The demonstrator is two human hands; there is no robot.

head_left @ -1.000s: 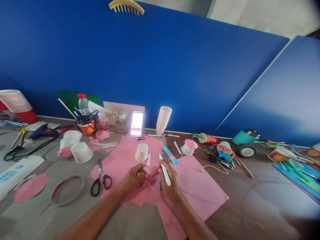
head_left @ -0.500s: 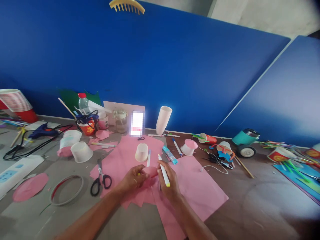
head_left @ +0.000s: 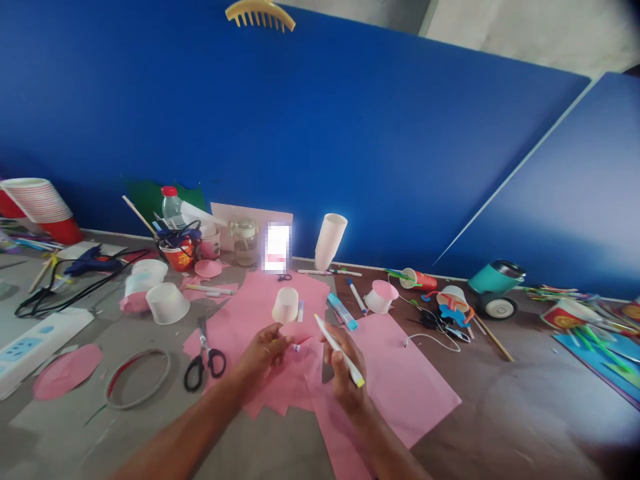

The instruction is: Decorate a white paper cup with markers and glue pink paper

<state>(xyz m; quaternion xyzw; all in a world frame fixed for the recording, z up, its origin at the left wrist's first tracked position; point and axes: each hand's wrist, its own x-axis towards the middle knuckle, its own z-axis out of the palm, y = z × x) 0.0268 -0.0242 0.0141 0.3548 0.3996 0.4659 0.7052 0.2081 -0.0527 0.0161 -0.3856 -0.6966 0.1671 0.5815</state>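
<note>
My left hand [head_left: 264, 353] pinches a small piece of pink paper [head_left: 299, 332] between thumb and fingers, above the pink sheets. In my right hand [head_left: 346, 373] is a white marker [head_left: 344, 355] with a yellow end, its other end pointing up and left, apart from the piece. Just beyond the left hand, a small white paper cup [head_left: 285, 305] stands upside down on the pink paper [head_left: 230, 333]. A blue-capped marker [head_left: 301, 311] lies beside the cup, partly hidden by the held paper. Black-handled scissors [head_left: 204, 360] lie left of my left hand.
A roll of tape [head_left: 138, 379], a pink paper disc [head_left: 69, 371] and a power strip [head_left: 45, 347] lie to the left. A light-blue pen-shaped item [head_left: 343, 312], a pink-topped cup [head_left: 381, 297] and a teal cup with a wheel [head_left: 496, 279] are rightward. A blue partition [head_left: 300, 120] stands behind.
My right hand has drawn back to the right with the marker, away from the pink piece. The left hand still holds the piece, now tilted flatter. The view has shifted slightly.
</note>
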